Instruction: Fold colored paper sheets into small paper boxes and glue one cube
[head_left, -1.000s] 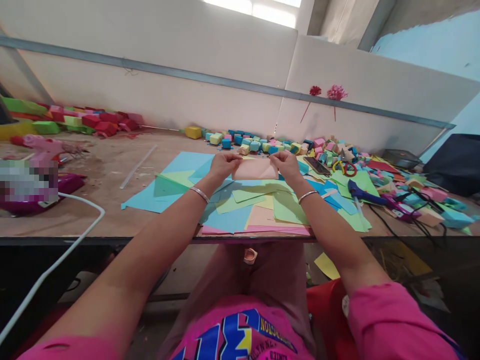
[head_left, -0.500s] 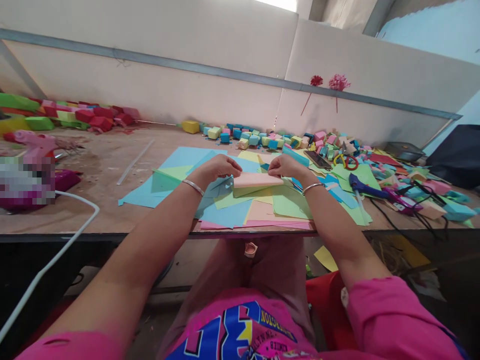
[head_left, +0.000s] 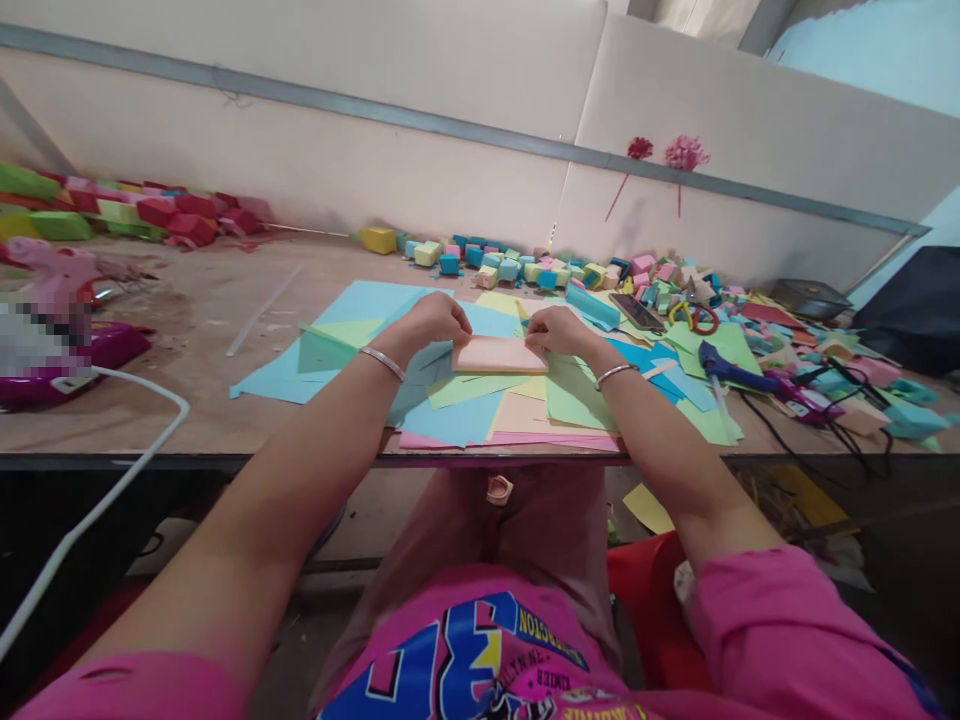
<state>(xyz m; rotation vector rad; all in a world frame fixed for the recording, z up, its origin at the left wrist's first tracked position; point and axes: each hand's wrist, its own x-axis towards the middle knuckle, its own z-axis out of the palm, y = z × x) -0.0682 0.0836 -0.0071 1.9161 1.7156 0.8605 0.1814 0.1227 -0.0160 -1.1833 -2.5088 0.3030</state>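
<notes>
A folded peach-pink paper (head_left: pixel 499 355) lies flat on a spread of coloured paper sheets (head_left: pixel 450 415) on the wooden table (head_left: pixel 135 430). My left hand (head_left: pixel 435 318) is closed, with its fingertips pressed on the paper's left end. My right hand (head_left: pixel 553 328) is closed too, pinching the paper's right end. Each wrist wears a silver bangle.
A row of small coloured paper boxes (head_left: pixel 517 268) runs along the back of the table. A phone (head_left: pixel 634 311), scissors (head_left: pixel 694 318) and a blue glue gun (head_left: pixel 727 370) with black cables lie at the right. Another glue gun (head_left: pixel 52 275) and a white cable (head_left: pixel 112 500) are at the left.
Both hands have lowered the folded paper from in front of me onto the sheets and now press it flat.
</notes>
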